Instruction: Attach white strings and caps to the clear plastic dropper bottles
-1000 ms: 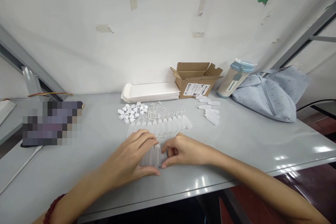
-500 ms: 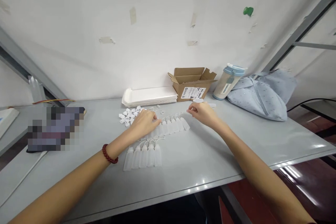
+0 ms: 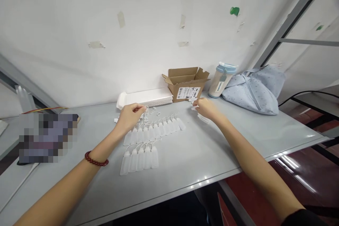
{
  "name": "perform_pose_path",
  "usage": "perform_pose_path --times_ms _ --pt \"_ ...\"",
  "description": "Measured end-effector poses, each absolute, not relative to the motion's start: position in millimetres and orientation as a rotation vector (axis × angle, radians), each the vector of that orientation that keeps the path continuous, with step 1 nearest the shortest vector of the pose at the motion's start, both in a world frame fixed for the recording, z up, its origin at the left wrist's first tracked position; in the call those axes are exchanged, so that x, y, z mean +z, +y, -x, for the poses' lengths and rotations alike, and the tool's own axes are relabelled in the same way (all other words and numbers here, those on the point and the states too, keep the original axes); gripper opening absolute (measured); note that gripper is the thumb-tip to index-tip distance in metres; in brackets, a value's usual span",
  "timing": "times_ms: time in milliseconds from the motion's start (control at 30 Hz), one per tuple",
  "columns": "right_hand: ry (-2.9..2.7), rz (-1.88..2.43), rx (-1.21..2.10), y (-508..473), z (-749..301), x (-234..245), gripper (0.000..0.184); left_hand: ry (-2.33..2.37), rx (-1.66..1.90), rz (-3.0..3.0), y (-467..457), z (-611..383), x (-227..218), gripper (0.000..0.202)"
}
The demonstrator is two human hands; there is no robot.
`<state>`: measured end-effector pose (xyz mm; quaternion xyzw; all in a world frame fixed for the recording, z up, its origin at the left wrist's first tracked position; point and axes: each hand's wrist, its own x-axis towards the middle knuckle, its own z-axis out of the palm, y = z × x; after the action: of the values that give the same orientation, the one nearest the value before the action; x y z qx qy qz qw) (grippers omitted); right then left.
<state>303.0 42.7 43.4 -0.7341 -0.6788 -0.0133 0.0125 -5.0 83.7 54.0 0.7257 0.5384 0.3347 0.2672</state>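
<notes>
1. Left hand [image 3: 129, 117]: thumb and forefinger are closed together, apparently on one of the pale plastic straps [image 3: 146, 116] that lie behind the far bottle row [image 3: 156, 129]. A fingertip pinch suits so thin a part; raising it slowly should help separate it from any tangled neighbours.

2. Right hand [image 3: 207, 108]: fingers are curled low over the loose bottles [image 3: 203, 118], just in front of the cardboard box [image 3: 188, 92]. Whether they grip a bottle cannot be told, since the hand covers the contact. A light hold on the body is advisable; these walls probably yield under pressure.

3. Clearance: the far row stands near the left wrist's path, and the near bottle row [image 3: 139, 159] lies closer to the tabletop [image 3: 182, 164] edge. The forearm is best kept raised, as a sleeve or wrist could scatter either row.

4. Selection: one part per hand is preferable. The white caps [image 3: 116, 120], mostly hidden behind the left hand, require care against accidental nudging.
</notes>
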Motion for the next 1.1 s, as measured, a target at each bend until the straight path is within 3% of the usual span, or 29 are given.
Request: perform_pose_path --times_ms 167,400,700,767,933,1100 --pt "-2.146 2.290 -0.028 43.9 -302.2 39.0 0.033 1.383 1.106 -1.663 73.4 23.0 43.9 0.034" --pt "-2.142 2.280 -0.083 41.8 -297.6 37.2 0.043 1.415 1.184 -1.684 62.0 32.1 42.3 0.031" --pt "-2.114 2.029 -0.066 39.1 -284.2 44.0 0.030 1.415 1.199 -1.730 60.2 27.5 45.6 0.029" --pt "-2.077 1.883 0.067 33.4 -271.2 46.4 0.028 1.416 1.213 -1.812 54.5 25.9 47.1 0.026" --pt "-1.760 1.321 0.961 4.5 -221.8 51.3 0.029 1.207 1.232 -2.145 34.8 13.5 45.2 0.016" --pt "-1.725 1.103 1.130 -17.8 -191.1 48.2 0.036 1.038 1.209 -2.337 17.6 0.6 42.0 0.011"
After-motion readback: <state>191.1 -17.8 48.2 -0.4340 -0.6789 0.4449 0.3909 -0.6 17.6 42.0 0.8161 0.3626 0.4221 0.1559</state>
